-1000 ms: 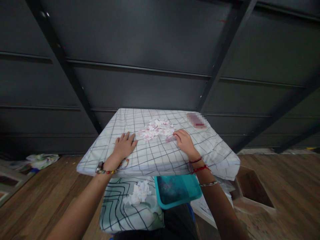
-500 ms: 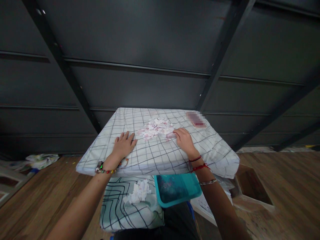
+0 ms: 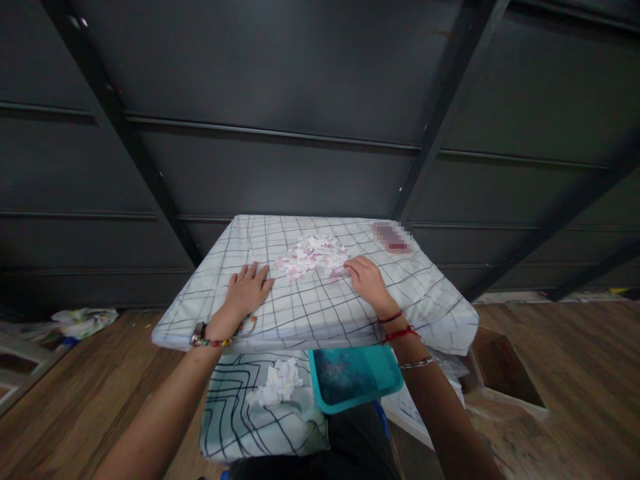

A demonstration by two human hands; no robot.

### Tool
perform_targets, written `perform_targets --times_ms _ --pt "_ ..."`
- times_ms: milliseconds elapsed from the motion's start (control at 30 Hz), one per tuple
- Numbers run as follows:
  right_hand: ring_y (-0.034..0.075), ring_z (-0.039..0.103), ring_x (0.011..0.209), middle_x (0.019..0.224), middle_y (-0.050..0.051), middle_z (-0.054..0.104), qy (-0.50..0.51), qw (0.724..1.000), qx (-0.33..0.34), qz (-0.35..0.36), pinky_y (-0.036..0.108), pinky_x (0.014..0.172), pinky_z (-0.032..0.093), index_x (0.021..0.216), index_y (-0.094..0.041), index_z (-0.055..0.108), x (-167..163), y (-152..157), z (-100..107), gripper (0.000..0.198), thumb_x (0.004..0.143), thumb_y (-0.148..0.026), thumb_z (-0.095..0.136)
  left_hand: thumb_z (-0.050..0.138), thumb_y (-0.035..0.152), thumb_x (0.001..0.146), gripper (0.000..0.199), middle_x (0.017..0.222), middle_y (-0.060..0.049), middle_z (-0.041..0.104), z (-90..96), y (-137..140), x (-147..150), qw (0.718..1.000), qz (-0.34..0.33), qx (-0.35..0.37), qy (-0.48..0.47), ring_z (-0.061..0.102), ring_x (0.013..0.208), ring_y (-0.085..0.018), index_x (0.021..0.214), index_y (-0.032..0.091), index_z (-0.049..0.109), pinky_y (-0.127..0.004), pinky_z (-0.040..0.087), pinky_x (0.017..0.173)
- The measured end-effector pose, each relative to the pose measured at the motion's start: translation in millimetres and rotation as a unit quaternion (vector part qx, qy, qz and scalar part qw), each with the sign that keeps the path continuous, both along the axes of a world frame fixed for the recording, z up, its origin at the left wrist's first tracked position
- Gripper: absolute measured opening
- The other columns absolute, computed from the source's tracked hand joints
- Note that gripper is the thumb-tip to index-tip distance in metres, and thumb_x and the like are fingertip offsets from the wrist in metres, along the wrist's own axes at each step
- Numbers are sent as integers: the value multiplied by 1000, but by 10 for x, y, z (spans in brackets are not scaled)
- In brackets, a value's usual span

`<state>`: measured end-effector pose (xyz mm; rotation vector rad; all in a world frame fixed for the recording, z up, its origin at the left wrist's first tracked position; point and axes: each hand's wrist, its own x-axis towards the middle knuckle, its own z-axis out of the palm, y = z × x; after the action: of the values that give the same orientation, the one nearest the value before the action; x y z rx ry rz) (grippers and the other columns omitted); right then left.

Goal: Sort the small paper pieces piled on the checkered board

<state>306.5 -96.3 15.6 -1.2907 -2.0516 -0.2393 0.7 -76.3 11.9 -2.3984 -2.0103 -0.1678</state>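
My left hand (image 3: 249, 288) lies flat on the white checked cloth (image 3: 300, 313), fingers spread and nothing in it. To its right is a loose heap of small white and pinkish paper pieces (image 3: 316, 253). At the heap's right edge, my right hand (image 3: 367, 277) has its fingers closed at the end of a small, flat pinkish piece (image 3: 339, 273). That piece looks thin and slightly see-through; its exact kind is too small to tell.
A teal plastic tray (image 3: 395, 380) sits at my lap below the table edge. Beside it, more white paper pieces (image 3: 280, 381) lie on a green patterned cushion (image 3: 225, 427). A blurred-out reddish item (image 3: 393, 238) is at the table's back right. A cardboard box (image 3: 507, 373) stands on the floor, right.
My right fingers have shifted very slightly left with the pinkish piece. My left hand stays in place.
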Motion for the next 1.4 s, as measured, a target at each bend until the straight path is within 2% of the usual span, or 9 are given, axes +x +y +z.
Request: perform_targets --times_ms 133,333,633,733,1000,1200,1400 --pt "20 55 81 80 7 62 6 1000 -1 15 33 77 45 87 -18 65 3 6 -7 24 86 -12 41 19 48 92 58 149 -11 29 -9 15 -9 1000 0 -4 3 23 136 -31 141 21 36 -51 23 106" --pt "21 56 83 83 8 63 26 1000 5 -7 33 78 45 88 -17 64 19 8 -11 23 87 -13 41 19 48 92 58 149 -11 28 -16 22 -12 1000 0 -2 2 24 136 -31 141 21 36 -50 23 106" --pt "20 57 84 85 7 64 36 998 2 59 33 79 45 89 -17 64 -20 5 -8 22 90 -17 43 19 47 92 57 149 -11 29 10 -5 4 1000 1 0 -1 23 136 -31 140 21 36 -51 22 106" --pt "19 58 86 87 7 65 36 995 -17 88 32 80 45 89 -17 64 -43 -9 14 21 89 -15 43 19 47 92 57 149 -10 29 18 -12 7 1000 2 -4 0 23 136 -30 141 21 36 -50 22 106" --pt "18 58 82 84 5 65 87 991 -59 88 30 76 45 83 -18 64 -62 -36 50 21 87 -14 44 19 46 92 58 149 -12 29 -15 10 -3 1000 -2 5 2 24 136 -32 141 20 36 -51 23 106" --pt "17 59 82 83 5 66 78 988 -82 109 28 76 45 82 -18 64 -73 -54 76 20 87 -12 45 19 47 92 58 149 -12 29 5 0 1 1000 1 -2 0 24 136 -31 141 20 35 -51 23 106" --pt "16 59 82 83 5 66 89 985 -69 131 28 76 45 83 -18 64 -83 -86 94 20 88 -14 45 19 47 92 57 149 -11 30 -25 22 -10 1000 1 2 10 25 136 -31 141 21 35 -51 23 106"
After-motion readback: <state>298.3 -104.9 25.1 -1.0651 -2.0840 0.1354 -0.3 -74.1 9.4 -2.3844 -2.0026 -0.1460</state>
